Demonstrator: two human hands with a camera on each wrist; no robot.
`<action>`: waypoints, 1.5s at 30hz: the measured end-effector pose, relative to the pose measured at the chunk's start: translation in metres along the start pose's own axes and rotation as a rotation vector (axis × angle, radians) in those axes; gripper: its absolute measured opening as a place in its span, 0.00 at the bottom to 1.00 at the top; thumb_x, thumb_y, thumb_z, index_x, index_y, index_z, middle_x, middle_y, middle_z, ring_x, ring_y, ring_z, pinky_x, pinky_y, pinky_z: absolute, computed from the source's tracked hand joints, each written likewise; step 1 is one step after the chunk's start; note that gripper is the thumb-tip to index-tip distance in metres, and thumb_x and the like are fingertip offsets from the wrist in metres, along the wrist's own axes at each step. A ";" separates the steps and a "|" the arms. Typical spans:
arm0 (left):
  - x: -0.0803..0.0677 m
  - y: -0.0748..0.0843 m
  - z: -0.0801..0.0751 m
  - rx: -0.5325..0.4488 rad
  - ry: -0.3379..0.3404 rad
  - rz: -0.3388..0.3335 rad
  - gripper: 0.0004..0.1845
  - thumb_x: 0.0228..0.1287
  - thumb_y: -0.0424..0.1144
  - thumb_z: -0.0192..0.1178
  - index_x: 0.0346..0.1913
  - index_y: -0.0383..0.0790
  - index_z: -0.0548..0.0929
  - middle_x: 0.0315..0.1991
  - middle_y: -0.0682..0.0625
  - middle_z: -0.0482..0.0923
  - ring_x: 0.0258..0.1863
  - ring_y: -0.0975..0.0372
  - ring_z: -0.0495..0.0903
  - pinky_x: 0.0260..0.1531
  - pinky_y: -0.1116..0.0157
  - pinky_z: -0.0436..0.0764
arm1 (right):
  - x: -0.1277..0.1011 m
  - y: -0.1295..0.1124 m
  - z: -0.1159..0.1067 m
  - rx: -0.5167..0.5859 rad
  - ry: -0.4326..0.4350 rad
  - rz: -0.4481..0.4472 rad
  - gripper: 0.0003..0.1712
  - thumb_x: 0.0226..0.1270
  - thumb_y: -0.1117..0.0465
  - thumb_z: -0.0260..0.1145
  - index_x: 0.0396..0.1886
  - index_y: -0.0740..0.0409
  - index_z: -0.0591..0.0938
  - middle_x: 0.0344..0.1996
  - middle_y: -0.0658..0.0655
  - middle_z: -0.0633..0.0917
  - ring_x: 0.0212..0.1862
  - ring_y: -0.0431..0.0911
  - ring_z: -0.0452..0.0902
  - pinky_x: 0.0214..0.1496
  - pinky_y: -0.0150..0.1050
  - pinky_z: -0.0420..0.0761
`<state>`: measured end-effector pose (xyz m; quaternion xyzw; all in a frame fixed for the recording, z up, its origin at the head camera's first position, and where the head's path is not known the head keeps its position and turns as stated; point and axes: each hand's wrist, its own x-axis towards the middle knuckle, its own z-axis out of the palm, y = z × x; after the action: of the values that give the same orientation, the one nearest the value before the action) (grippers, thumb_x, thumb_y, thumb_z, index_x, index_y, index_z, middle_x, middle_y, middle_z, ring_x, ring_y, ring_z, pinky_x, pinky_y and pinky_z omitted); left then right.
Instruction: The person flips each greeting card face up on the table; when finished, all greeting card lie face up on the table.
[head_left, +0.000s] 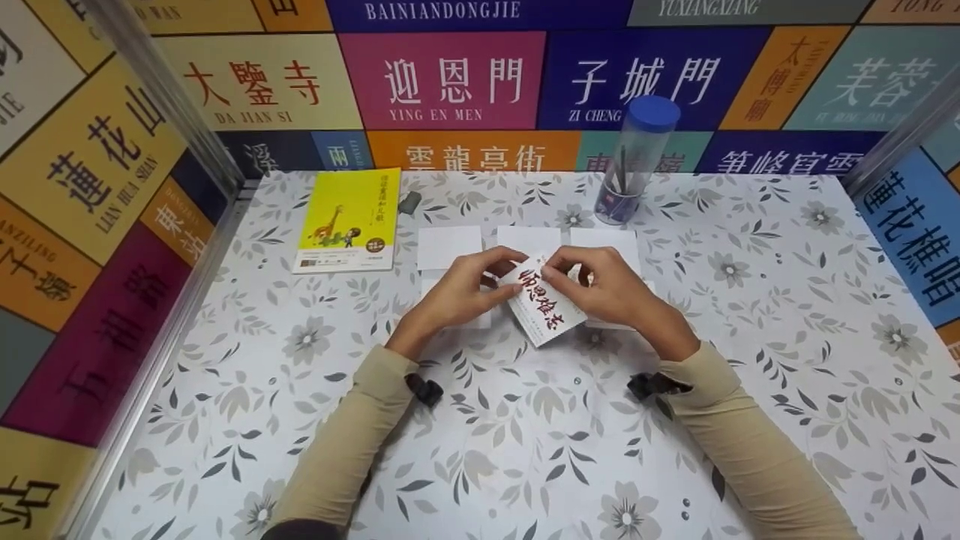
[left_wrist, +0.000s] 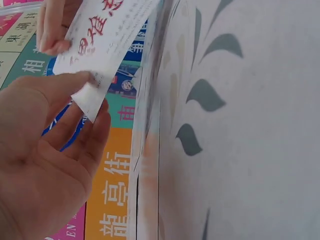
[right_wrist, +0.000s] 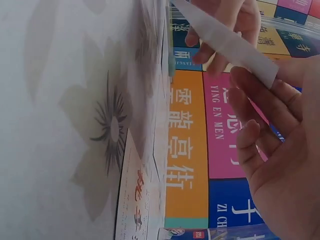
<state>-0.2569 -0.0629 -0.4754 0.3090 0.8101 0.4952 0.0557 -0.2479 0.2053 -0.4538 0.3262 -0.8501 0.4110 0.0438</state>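
A white card (head_left: 541, 307) with red Chinese brush characters and a zigzag edge is held tilted above the table, both hands on it. The left hand (head_left: 466, 291) pinches one corner between thumb and fingers; in the left wrist view the thumb presses the printed face. At another corner, the right hand (head_left: 609, 283) pinches the card between thumb and index finger, and the right wrist view shows the card's plain back (right_wrist: 230, 42). Several white cards (head_left: 450, 247) lie on the table behind and beneath the hands. One card (right_wrist: 134, 197) in the right wrist view bears red writing.
A yellow book (head_left: 349, 214) lies at the back left, with a small dark grey object (head_left: 410, 201) beside it. At the back right stands a clear cylinder (head_left: 636, 161) with a blue lid and pen-like items inside. Printed panels (head_left: 442, 82) enclose the flower-patterned table (head_left: 525, 457).
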 end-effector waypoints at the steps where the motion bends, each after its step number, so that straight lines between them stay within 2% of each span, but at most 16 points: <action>1: 0.000 0.000 0.000 0.001 0.009 -0.005 0.21 0.75 0.34 0.69 0.67 0.38 0.82 0.56 0.43 0.88 0.54 0.54 0.89 0.59 0.60 0.88 | 0.000 0.001 0.000 -0.002 0.001 -0.001 0.08 0.81 0.54 0.68 0.47 0.48 0.91 0.42 0.44 0.92 0.42 0.40 0.85 0.41 0.34 0.81; 2: 0.000 -0.001 0.000 -0.001 0.021 -0.011 0.19 0.74 0.33 0.69 0.64 0.37 0.83 0.53 0.42 0.88 0.52 0.54 0.89 0.58 0.61 0.89 | 0.001 0.002 0.000 -0.006 0.004 0.003 0.09 0.80 0.55 0.69 0.53 0.47 0.91 0.48 0.45 0.92 0.47 0.41 0.86 0.47 0.36 0.84; 4: 0.000 -0.003 0.000 -0.028 0.044 -0.032 0.16 0.73 0.30 0.69 0.59 0.34 0.82 0.50 0.41 0.87 0.50 0.55 0.90 0.55 0.63 0.89 | 0.001 0.004 -0.001 -0.017 0.011 0.012 0.19 0.78 0.58 0.71 0.66 0.46 0.86 0.57 0.48 0.90 0.56 0.46 0.86 0.59 0.43 0.85; 7: -0.001 -0.005 0.001 -0.092 0.052 -0.062 0.13 0.71 0.28 0.70 0.53 0.32 0.79 0.48 0.41 0.84 0.48 0.54 0.90 0.54 0.64 0.90 | 0.002 0.008 -0.002 -0.028 0.021 0.036 0.31 0.75 0.64 0.71 0.76 0.46 0.79 0.65 0.55 0.87 0.65 0.53 0.83 0.71 0.55 0.80; 9: -0.001 -0.004 0.000 -0.105 0.027 -0.082 0.14 0.71 0.29 0.70 0.54 0.33 0.78 0.49 0.42 0.83 0.48 0.55 0.89 0.53 0.63 0.90 | 0.001 0.010 -0.003 -0.040 0.014 0.057 0.30 0.76 0.66 0.70 0.75 0.48 0.79 0.63 0.58 0.87 0.64 0.55 0.83 0.70 0.57 0.80; 11: -0.001 -0.002 0.000 -0.083 -0.006 -0.082 0.18 0.72 0.30 0.69 0.60 0.35 0.78 0.50 0.43 0.84 0.49 0.55 0.89 0.53 0.62 0.90 | 0.001 0.012 -0.004 -0.041 -0.004 0.071 0.27 0.77 0.67 0.69 0.72 0.51 0.82 0.63 0.59 0.87 0.65 0.56 0.83 0.70 0.57 0.80; 15: -0.002 0.000 0.000 -0.014 -0.054 -0.040 0.32 0.73 0.31 0.68 0.76 0.43 0.72 0.52 0.41 0.85 0.48 0.54 0.91 0.53 0.61 0.91 | 0.000 0.015 -0.003 -0.048 -0.056 0.089 0.23 0.79 0.66 0.68 0.70 0.52 0.84 0.64 0.57 0.87 0.68 0.56 0.82 0.72 0.58 0.79; 17: -0.003 -0.001 -0.001 0.016 -0.059 -0.019 0.37 0.72 0.29 0.68 0.80 0.46 0.69 0.52 0.40 0.85 0.46 0.53 0.91 0.52 0.61 0.91 | 0.000 0.015 -0.002 -0.053 -0.074 0.096 0.23 0.78 0.65 0.69 0.70 0.53 0.84 0.64 0.57 0.87 0.67 0.57 0.82 0.71 0.58 0.80; 19: -0.004 -0.003 -0.001 0.049 -0.058 -0.018 0.39 0.71 0.27 0.69 0.81 0.48 0.69 0.50 0.40 0.85 0.44 0.54 0.91 0.51 0.62 0.91 | -0.001 0.016 -0.002 -0.077 -0.095 0.107 0.25 0.76 0.63 0.71 0.70 0.52 0.83 0.63 0.57 0.86 0.66 0.57 0.82 0.70 0.59 0.80; 22: -0.004 -0.006 -0.002 0.093 -0.047 -0.048 0.36 0.69 0.27 0.71 0.77 0.46 0.72 0.49 0.42 0.86 0.43 0.55 0.91 0.49 0.63 0.91 | -0.002 0.018 -0.001 -0.155 -0.125 0.125 0.30 0.72 0.59 0.76 0.72 0.52 0.82 0.62 0.57 0.86 0.65 0.57 0.81 0.71 0.60 0.77; 25: -0.004 -0.008 -0.003 0.112 -0.051 -0.082 0.34 0.67 0.28 0.74 0.73 0.43 0.75 0.48 0.42 0.86 0.44 0.53 0.89 0.50 0.60 0.90 | -0.003 0.022 0.000 -0.254 -0.154 0.143 0.34 0.69 0.54 0.79 0.73 0.53 0.81 0.60 0.58 0.86 0.63 0.57 0.81 0.69 0.62 0.73; 28: -0.003 -0.008 -0.002 0.139 -0.060 -0.097 0.33 0.65 0.30 0.76 0.72 0.41 0.76 0.49 0.42 0.85 0.47 0.50 0.87 0.51 0.57 0.88 | -0.004 0.025 0.001 -0.309 -0.176 0.159 0.36 0.67 0.52 0.80 0.72 0.54 0.81 0.58 0.58 0.86 0.62 0.58 0.80 0.67 0.62 0.73; 33: -0.004 -0.008 -0.001 0.240 -0.069 -0.099 0.35 0.63 0.33 0.78 0.73 0.37 0.78 0.57 0.42 0.82 0.54 0.50 0.83 0.58 0.57 0.84 | -0.006 0.026 0.001 -0.338 -0.214 0.185 0.33 0.66 0.50 0.81 0.68 0.53 0.84 0.55 0.58 0.85 0.59 0.57 0.79 0.63 0.60 0.72; 37: -0.006 -0.009 0.000 0.322 -0.109 -0.108 0.36 0.64 0.37 0.78 0.74 0.34 0.79 0.62 0.40 0.80 0.61 0.50 0.79 0.67 0.55 0.78 | -0.007 0.026 0.001 -0.341 -0.256 0.222 0.32 0.65 0.49 0.81 0.66 0.54 0.86 0.54 0.58 0.84 0.57 0.56 0.77 0.62 0.58 0.71; 41: -0.007 -0.008 0.000 0.357 -0.133 -0.120 0.33 0.66 0.40 0.77 0.72 0.37 0.81 0.66 0.40 0.77 0.67 0.48 0.73 0.75 0.53 0.72 | -0.008 0.026 0.000 -0.335 -0.282 0.244 0.30 0.66 0.48 0.81 0.64 0.54 0.87 0.53 0.58 0.84 0.57 0.55 0.75 0.63 0.58 0.70; 45: -0.008 -0.006 -0.001 0.365 -0.152 -0.132 0.30 0.69 0.41 0.76 0.71 0.39 0.83 0.68 0.41 0.78 0.69 0.48 0.72 0.76 0.53 0.71 | -0.009 0.025 -0.002 -0.328 -0.309 0.241 0.31 0.68 0.45 0.79 0.65 0.55 0.86 0.54 0.59 0.84 0.57 0.56 0.76 0.63 0.59 0.70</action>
<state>-0.2532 -0.0699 -0.4819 0.2967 0.8983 0.3107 0.0920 -0.2559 0.2230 -0.4725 0.2702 -0.9347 0.2154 -0.0835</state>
